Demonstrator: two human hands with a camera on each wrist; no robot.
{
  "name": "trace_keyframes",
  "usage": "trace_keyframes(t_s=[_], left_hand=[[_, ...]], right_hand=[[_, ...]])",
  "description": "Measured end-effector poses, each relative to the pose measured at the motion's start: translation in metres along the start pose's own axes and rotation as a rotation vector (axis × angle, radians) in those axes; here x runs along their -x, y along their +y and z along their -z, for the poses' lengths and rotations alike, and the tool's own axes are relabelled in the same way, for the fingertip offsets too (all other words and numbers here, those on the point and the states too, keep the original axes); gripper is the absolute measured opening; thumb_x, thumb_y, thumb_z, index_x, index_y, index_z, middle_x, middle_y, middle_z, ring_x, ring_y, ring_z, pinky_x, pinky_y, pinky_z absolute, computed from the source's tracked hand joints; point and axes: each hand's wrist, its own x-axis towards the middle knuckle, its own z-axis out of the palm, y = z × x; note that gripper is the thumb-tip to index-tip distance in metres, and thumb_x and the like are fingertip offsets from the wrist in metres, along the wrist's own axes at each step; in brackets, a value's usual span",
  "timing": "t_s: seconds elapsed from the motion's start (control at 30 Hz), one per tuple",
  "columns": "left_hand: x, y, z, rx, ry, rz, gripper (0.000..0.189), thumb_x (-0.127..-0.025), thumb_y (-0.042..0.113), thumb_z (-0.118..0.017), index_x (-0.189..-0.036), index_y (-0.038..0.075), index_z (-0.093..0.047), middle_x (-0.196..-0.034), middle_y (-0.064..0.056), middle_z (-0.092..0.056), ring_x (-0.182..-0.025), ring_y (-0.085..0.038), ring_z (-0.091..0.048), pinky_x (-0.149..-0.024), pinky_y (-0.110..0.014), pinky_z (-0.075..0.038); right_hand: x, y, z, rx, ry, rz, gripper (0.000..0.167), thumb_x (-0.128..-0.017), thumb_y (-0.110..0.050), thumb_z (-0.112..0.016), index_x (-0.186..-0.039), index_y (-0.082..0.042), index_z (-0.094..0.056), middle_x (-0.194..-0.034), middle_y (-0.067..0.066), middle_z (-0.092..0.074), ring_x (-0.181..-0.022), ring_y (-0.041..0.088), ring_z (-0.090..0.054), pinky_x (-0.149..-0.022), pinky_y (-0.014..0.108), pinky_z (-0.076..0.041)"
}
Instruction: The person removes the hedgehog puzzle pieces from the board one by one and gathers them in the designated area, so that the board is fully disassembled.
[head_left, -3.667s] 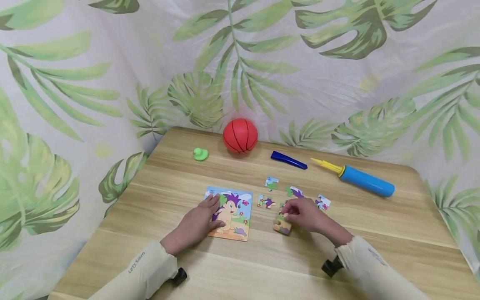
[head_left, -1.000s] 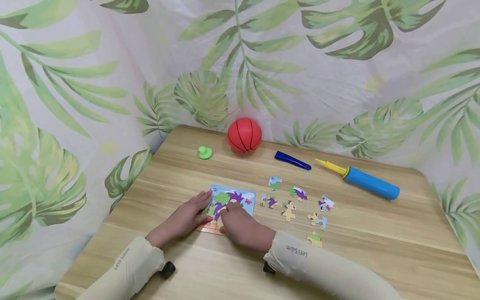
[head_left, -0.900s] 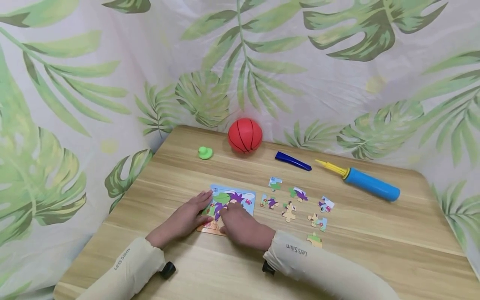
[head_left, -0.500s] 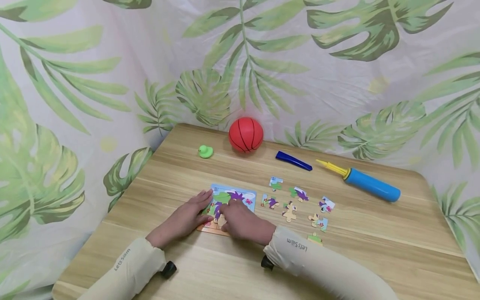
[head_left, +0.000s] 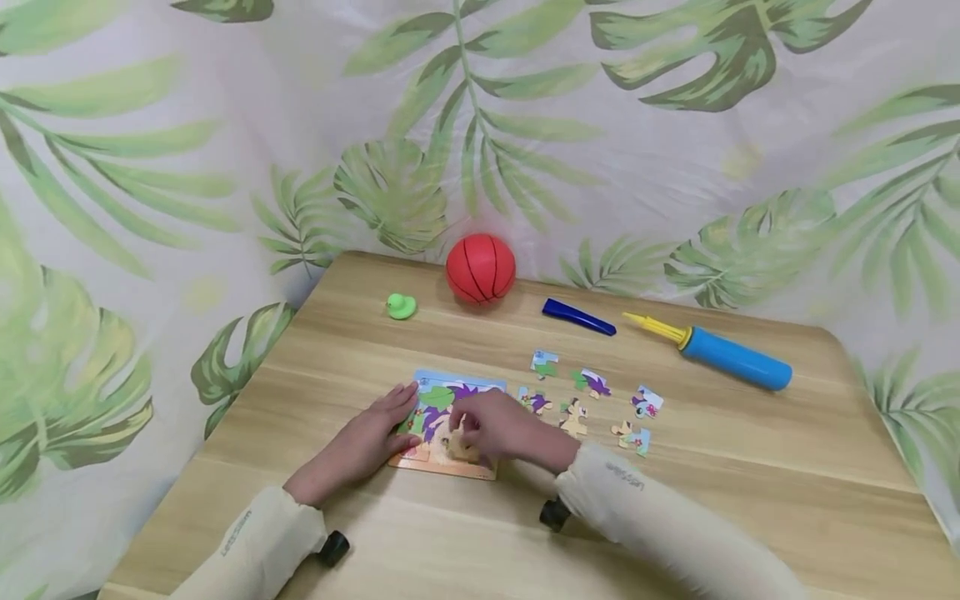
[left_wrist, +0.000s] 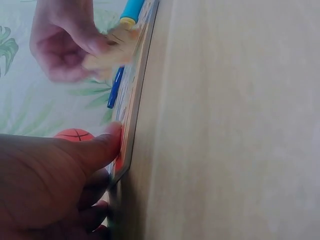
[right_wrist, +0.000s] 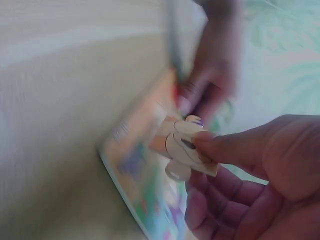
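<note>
A hedgehog jigsaw board [head_left: 472, 472] lies flat on the table before me. My left hand [head_left: 365, 442] rests along its left side, fingers stretched out. In the left wrist view the left thumb [left_wrist: 102, 147] presses on the board's near edge. Over the board's middle, my right hand [head_left: 495, 425] pinches a beige jigsaw piece [right_wrist: 180, 150] between thumb and fingers. Seen from the right wrist, this piece has rounded tabs and is tilted above the board. The right hand hides part of the picture.
Several loose jigsaw pieces lie right of the board, among them a beige one [head_left: 574, 418] and a blue-green one [head_left: 544, 362]. Farther back are a green toy duck [head_left: 401, 307], a red ball [head_left: 481, 268], a dark blue tapered object [head_left: 579, 317] and a blue hand pump [head_left: 735, 357].
The right hand has come left from the loose pieces to the board. Over the last half second it has lifted slightly with the beige jigsaw piece. The left hand stays at the board's left side.
</note>
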Motion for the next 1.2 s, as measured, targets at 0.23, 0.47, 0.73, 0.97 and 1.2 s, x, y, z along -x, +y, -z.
trace_keyframes(t_s=[0.23, 0.47, 0.73, 0.97, 1.2], left_hand=[[0.002, -0.001, -0.001, -0.010, 0.017, -0.003, 0.067, -0.096, 0.028, -0.068, -0.148, -0.005, -0.042, -0.164, -0.017, -0.030, -0.151, -0.041, -0.029, -0.118, -0.059, -0.033], [0.001, -0.002, 0.001, -0.024, 0.008, 0.009, 0.066, -0.096, 0.028, -0.067, -0.148, -0.005, -0.042, -0.164, -0.018, -0.030, -0.151, -0.042, -0.028, -0.118, -0.060, -0.032], [-0.001, 0.002, -0.002, -0.023, -0.011, 0.006, 0.065, -0.097, 0.027, -0.067, -0.148, -0.005, -0.041, -0.164, -0.018, -0.029, -0.151, -0.042, -0.028, -0.119, -0.060, -0.031], [0.000, 0.004, 0.001, -0.031, -0.008, -0.003, 0.065, -0.097, 0.027, -0.066, -0.148, -0.005, -0.042, -0.163, -0.018, -0.030, -0.151, -0.041, -0.029, -0.119, -0.058, -0.032], [0.002, 0.003, 0.002, -0.030, -0.014, 0.006, 0.064, -0.097, 0.027, -0.066, -0.147, -0.006, -0.042, -0.163, -0.018, -0.030, -0.151, -0.040, -0.029, -0.120, -0.057, -0.032]], right_hand=[[0.050, 0.053, 0.037, -0.119, 0.046, -0.093, 0.009, -0.090, -0.011, -0.074, -0.095, -0.018, -0.072, -0.084, -0.004, -0.070, -0.077, 0.008, -0.061, -0.071, 0.026, -0.054], [0.083, 0.087, 0.036, -0.155, -0.042, -0.136, 0.006, -0.092, -0.008, -0.070, -0.093, -0.014, -0.072, -0.075, -0.003, -0.066, -0.068, 0.009, -0.055, -0.062, 0.022, -0.048], [0.095, 0.101, 0.027, -0.150, -0.064, -0.091, 0.004, -0.092, -0.011, -0.072, -0.093, -0.014, -0.074, -0.074, -0.006, -0.064, -0.067, 0.006, -0.052, -0.060, 0.020, -0.047], [0.101, 0.095, 0.028, -0.042, 0.015, -0.108, 0.006, -0.094, -0.019, -0.070, -0.093, -0.015, -0.075, -0.077, -0.010, -0.067, -0.067, 0.003, -0.053, -0.061, 0.019, -0.047], [0.103, 0.084, 0.031, 0.002, 0.098, -0.137, 0.009, -0.095, -0.017, -0.067, -0.093, -0.011, -0.074, -0.075, -0.007, -0.066, -0.067, 0.005, -0.051, -0.060, 0.020, -0.045]])
